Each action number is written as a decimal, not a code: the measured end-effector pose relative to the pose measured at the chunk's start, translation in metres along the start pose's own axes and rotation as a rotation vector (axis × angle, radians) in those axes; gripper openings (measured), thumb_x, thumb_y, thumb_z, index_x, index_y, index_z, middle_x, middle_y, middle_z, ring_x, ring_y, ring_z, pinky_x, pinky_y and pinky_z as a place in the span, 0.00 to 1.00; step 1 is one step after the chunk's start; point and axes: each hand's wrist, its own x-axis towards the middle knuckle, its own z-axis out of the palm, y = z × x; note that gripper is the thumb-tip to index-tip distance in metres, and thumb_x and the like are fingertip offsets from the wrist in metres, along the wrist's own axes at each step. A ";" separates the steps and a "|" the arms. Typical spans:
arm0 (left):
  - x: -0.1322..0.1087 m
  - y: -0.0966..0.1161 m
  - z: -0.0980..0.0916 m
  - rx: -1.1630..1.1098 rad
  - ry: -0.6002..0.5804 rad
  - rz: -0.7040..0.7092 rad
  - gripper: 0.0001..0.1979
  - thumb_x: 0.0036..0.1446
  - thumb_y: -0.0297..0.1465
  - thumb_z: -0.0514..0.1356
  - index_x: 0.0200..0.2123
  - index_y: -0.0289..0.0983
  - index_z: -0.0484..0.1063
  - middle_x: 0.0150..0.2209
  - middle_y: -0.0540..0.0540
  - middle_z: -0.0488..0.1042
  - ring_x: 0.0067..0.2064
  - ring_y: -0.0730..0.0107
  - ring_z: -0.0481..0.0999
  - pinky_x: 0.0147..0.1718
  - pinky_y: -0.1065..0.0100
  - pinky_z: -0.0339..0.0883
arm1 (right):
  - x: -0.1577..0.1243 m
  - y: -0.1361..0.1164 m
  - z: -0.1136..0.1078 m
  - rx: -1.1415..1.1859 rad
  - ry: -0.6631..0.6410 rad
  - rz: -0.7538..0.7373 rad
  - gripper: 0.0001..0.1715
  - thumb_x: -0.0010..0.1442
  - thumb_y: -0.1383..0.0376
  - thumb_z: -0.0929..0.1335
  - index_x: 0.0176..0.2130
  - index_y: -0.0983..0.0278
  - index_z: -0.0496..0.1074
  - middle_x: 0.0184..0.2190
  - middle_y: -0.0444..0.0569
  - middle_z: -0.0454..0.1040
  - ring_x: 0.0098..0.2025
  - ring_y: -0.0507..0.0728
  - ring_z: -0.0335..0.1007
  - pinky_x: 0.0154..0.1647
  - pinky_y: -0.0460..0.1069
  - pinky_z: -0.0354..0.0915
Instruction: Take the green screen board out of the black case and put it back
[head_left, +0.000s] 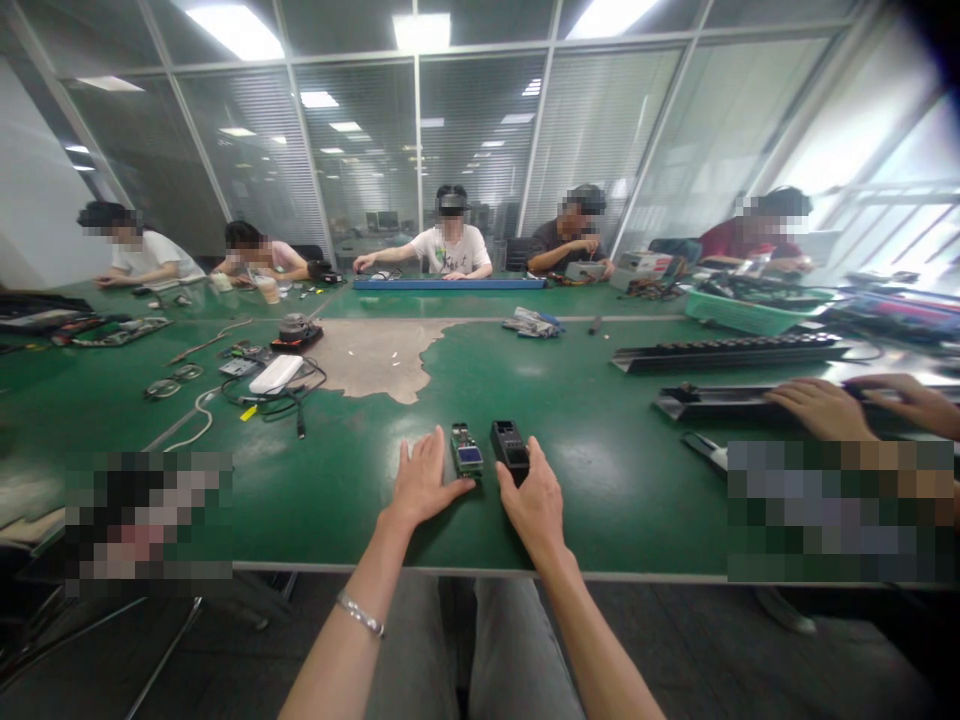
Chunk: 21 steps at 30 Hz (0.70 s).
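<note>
Lying on the green tabletop (600, 520) between two bare hands, a narrow green circuit board with a small blue screen (466, 452) is set beside an oblong black plastic case with openings in its upper face (510, 440); a narrow strip of tabletop is left between them. The board is flanked on its left by the left hand (421, 480), which is held wide, palm down, with the fingers spread and the thumb stretched to the board's near end; whether the board is touched by the thumb cannot be told. The case's near end is framed by the thumb and fingers of the right hand (534, 495), moderately parted; how firmly it is gripped cannot be seen. A silver bracelet (360, 615) is worn on the left wrist.

Farther off on the left, a rounded white box (276, 375) is surrounded by dark cables, near a ragged beige patch (375, 355) in the green surface. At the right, a long black channel-shaped rail (720, 402) is touched by a neighbour's hands (825, 408). Beyond it, a light-green plastic basket (757, 315) is filled with jumbled parts.
</note>
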 end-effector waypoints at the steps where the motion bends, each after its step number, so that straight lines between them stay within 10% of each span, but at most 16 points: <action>1: 0.000 0.000 0.000 0.001 -0.001 0.000 0.51 0.56 0.61 0.51 0.70 0.33 0.38 0.69 0.33 0.49 0.69 0.48 0.49 0.65 0.44 0.34 | 0.000 0.000 0.000 0.003 0.002 -0.006 0.41 0.61 0.54 0.63 0.65 0.74 0.55 0.59 0.67 0.66 0.60 0.66 0.63 0.58 0.61 0.62; 21: -0.001 -0.001 -0.001 -0.015 -0.005 -0.004 0.54 0.53 0.61 0.52 0.69 0.32 0.37 0.69 0.32 0.49 0.69 0.47 0.49 0.66 0.44 0.34 | 0.009 -0.022 -0.014 -0.007 0.061 -0.044 0.34 0.62 0.56 0.63 0.61 0.73 0.63 0.55 0.63 0.71 0.54 0.66 0.68 0.56 0.60 0.63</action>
